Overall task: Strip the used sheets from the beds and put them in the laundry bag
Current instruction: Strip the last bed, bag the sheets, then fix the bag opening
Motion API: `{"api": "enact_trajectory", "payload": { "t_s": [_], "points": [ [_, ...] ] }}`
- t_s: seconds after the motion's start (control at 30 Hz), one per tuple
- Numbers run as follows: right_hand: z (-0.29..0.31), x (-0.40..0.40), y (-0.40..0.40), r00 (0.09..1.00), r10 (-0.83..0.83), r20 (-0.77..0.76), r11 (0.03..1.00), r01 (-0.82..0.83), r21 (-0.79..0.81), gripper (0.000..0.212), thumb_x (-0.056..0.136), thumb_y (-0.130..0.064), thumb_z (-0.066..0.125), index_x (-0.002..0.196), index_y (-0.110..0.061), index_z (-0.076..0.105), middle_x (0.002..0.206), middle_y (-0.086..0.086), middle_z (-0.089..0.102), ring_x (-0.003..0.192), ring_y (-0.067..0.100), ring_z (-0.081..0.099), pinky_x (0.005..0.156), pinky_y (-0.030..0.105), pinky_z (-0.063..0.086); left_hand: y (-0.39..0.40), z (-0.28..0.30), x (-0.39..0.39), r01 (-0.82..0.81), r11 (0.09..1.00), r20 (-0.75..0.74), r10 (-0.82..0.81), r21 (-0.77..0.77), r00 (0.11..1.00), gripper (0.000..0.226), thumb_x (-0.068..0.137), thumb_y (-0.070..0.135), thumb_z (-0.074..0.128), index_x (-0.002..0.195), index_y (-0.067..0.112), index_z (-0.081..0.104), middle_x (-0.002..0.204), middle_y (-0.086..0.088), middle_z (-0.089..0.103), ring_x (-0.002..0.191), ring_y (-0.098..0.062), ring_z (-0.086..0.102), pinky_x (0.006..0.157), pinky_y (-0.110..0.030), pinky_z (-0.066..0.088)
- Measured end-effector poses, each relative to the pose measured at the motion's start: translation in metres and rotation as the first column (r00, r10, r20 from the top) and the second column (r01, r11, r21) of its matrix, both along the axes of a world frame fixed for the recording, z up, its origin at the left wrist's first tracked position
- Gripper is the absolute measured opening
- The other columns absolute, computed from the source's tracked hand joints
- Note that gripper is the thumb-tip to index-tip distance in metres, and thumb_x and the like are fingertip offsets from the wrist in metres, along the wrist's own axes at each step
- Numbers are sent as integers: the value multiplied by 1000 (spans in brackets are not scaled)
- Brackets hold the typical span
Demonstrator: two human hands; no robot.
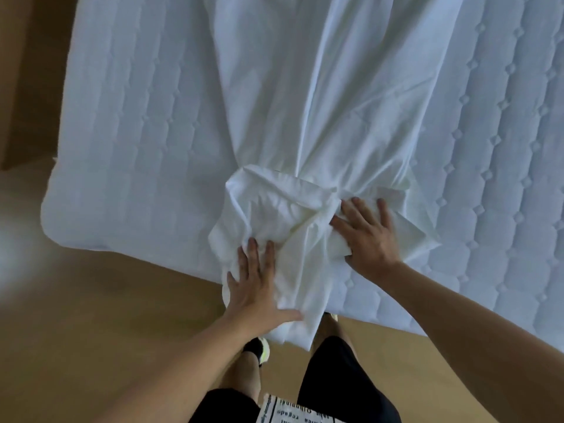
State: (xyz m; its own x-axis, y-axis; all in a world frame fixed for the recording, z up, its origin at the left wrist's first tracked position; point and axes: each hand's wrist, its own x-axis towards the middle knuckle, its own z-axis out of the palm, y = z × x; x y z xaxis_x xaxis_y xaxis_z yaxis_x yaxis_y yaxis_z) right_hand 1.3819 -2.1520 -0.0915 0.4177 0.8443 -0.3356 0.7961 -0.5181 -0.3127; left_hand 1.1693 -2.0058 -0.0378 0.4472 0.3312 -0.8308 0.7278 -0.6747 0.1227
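Sheet (pixel 305 117): one white sheet is lying down the middle of the mattress (pixel 122 132), pulled off both long sides and drawn into folds that are running toward the foot edge, where it is bunching into a loose wad that is spilling partly over that edge. That gathering looks deliberate: narrowing the cloth toward the person is making it easier to scoop up in one armful.

The left hand (pixel 256 288) is pressing flat on the near part of the wad, at the mattress's foot edge, its fingers (pixel 253 251) straight and slightly apart, the thumb stretched toward the overhanging cloth. The right hand (pixel 366 236) is lying on the wad just farther onto the mattress, fingers spread and extended, the palm down on the cloth; neither hand is curling round the fabric. Both seem to be pinning and compressing the bundle before a lift.

One quilted mattress is showing, bare on either side of the sheet. Beneath its foot edge is a wooden floor (pixel 106 300), where the person is standing in dark shorts (pixel 341 380), one dark shoe (pixel 259 349) with a pale sole showing. At the bottom of the view, between the legs, a printed white thing (pixel 290 412) is peeking in; whether it is the laundry bag I cannot tell.

Two hands, one sheet, one mattress, one visible shoe.
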Motion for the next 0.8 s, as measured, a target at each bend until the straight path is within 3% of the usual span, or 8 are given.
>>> {"api": "enact_trajectory", "payload": {
  "t_s": [0.07, 0.13, 0.23, 0.37, 0.43, 0.57, 0.67, 0.8],
  "points": [
    [1, -2, 3, 999, -51, -1, 996, 51, 68, 87, 38, -9, 95, 122, -19, 74, 131, 11, 68, 127, 39, 61, 113, 69, 33, -6, -8, 1, -82, 996, 118, 78, 27, 990, 127, 79, 56, 75, 156, 32, -23, 166, -5, -27, 157, -35, -12, 120, -62, 28],
    [9, -7, 5, 994, -101, -30, 992, 103, 73, 74, 43, -2, 88, 115, -14, 77, 113, 10, 75, 113, 36, 69, 114, 61, 36, 5, -3, 1, -158, 987, 284, 156, -17, 946, 90, 86, 30, 72, 158, 28, 18, 169, -5, 12, 155, -31, 19, 116, -46, 38],
    [41, -20, 8, 985, -161, -63, 984, 156, -82, 64, 63, -4, 79, 125, -16, 73, 115, 9, 76, 118, 29, 67, 124, 43, 25, 42, 28, 3, -186, 972, 295, 221, -142, 929, 56, 89, 10, 63, 142, 26, 55, 139, 0, 60, 126, -25, 56, 98, -27, 44],
    [109, -37, 11, 980, -192, -44, 951, 175, -255, 54, 83, -16, 64, 136, -28, 67, 128, 3, 73, 127, 23, 61, 119, 32, 33, 82, 87, 18, -138, 919, 77, 178, -369, 981, 55, 88, 7, 63, 138, 28, 61, 126, 1, 62, 115, -23, 59, 91, -29, 47],
    [147, -47, 9, 954, -289, -76, 911, 249, -330, 42, 88, -20, 61, 128, -28, 71, 123, 6, 74, 122, 31, 63, 102, 33, 46, 95, 110, 25, -62, 889, -28, 55, -453, 998, 49, 84, 9, 69, 129, 28, 65, 120, 4, 65, 113, -21, 61, 95, -33, 51],
    [198, -80, 8, 915, -364, -176, 839, 240, -488, 20, 91, -21, 57, 101, -18, 74, 109, 9, 75, 104, 30, 66, 78, 32, 44, 120, 140, 24, 111, 808, -176, -257, -578, 950, 49, 68, 6, 71, 107, 34, 74, 115, 6, 72, 109, -20, 68, 99, -43, 57],
    [215, -103, 12, 772, -521, -364, 771, 241, -590, 24, 90, -28, 67, 103, -9, 70, 101, 7, 69, 96, 25, 63, 76, 32, 49, 132, 153, 28, 290, 730, -198, -502, -619, 842, 47, 77, -6, 68, 115, 22, 73, 119, -1, 72, 113, -27, 67, 100, -46, 56],
    [216, -84, 16, 580, -633, -513, 734, 239, -636, 26, 68, -36, 74, 81, -14, 68, 78, -1, 62, 75, 19, 58, 66, 29, 46, 144, 150, 56, 490, 731, -120, -605, -474, 787, 46, 71, 10, 71, 115, 24, 71, 117, -2, 70, 110, -29, 67, 95, -46, 58]
  ]
}}
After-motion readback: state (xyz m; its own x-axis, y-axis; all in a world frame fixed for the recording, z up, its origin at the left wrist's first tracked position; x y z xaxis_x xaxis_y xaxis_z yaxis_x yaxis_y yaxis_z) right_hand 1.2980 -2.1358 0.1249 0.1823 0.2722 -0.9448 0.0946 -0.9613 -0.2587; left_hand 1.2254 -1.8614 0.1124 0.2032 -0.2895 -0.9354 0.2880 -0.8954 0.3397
